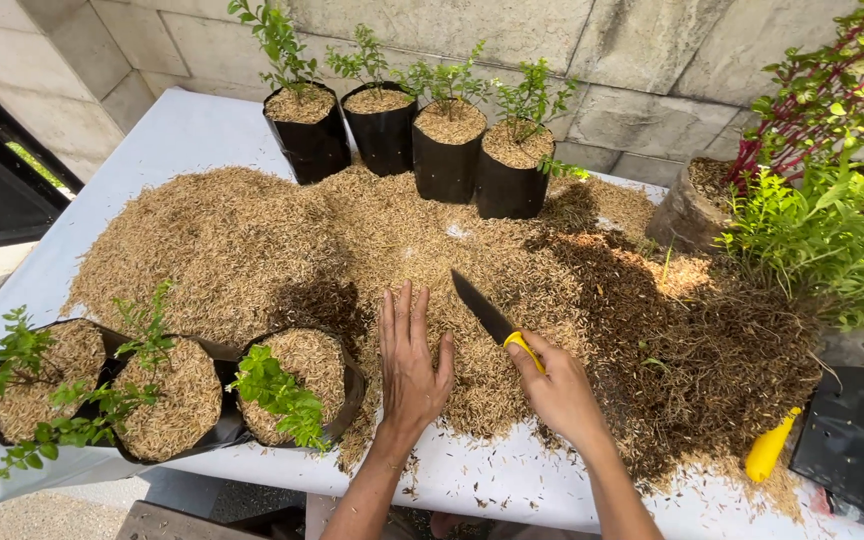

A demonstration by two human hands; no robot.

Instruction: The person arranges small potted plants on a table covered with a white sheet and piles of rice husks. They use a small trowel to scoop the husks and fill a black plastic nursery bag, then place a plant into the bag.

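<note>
My right hand (559,390) grips the yellow handle of a knife (487,315) whose dark blade points up and left over a wide heap of rice husks (252,240). My left hand (412,365) lies flat, fingers spread, on the husks just left of the blade. A black grow bag (350,395) filled with husks and holding a small green seedling sits right beside my left hand.
Two more filled bags with seedlings (167,400) stand at the near left. Several black bags with plants (447,150) line the far edge by a stone wall. Darker coarse material (712,360), leafy plants (832,230), a yellow bottle (770,447) and empty black bags (857,440) lie at right on the white table (182,125).
</note>
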